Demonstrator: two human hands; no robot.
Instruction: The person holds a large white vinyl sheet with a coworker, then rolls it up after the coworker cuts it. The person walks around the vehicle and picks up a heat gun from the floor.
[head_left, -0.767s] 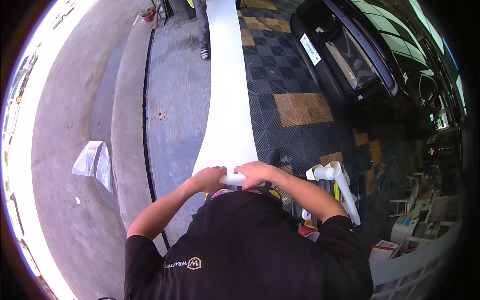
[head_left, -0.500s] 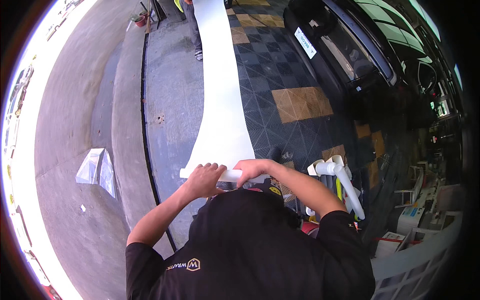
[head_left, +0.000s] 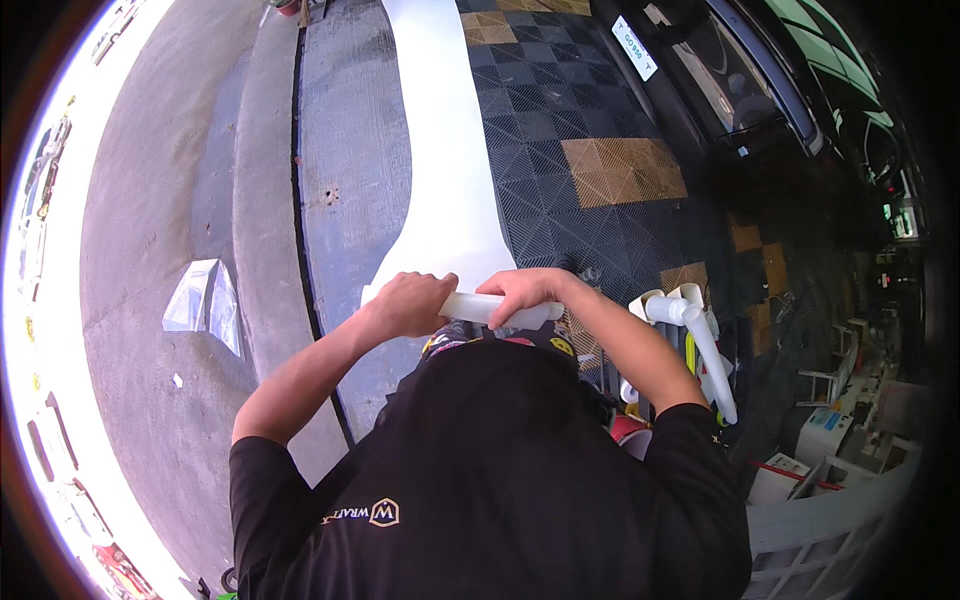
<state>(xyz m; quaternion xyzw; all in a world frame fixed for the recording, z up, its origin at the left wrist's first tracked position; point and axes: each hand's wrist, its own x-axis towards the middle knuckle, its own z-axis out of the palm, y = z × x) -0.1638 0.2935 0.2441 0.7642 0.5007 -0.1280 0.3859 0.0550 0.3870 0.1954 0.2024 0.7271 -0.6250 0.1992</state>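
In the head view, holds a white roll [head_left: 470, 307] with left hand [head_left: 408, 303] and right hand [head_left: 525, 290], in a grip wrapped around it, before the black shirt [head_left: 500, 450]. Has a white sheet [head_left: 440, 150] stretched away from the roll, between grey floor [head_left: 350, 120] and dark tiles [head_left: 545, 225].

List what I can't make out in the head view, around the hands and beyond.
- Far end of the long, smooth white sheet: cut off by the head view's top edge.
- Parts of the white cylindrical roll: hidden in the head view by the left hand and right hand.
- Rest of the glossy dark car: cut off by the head view's top edge.
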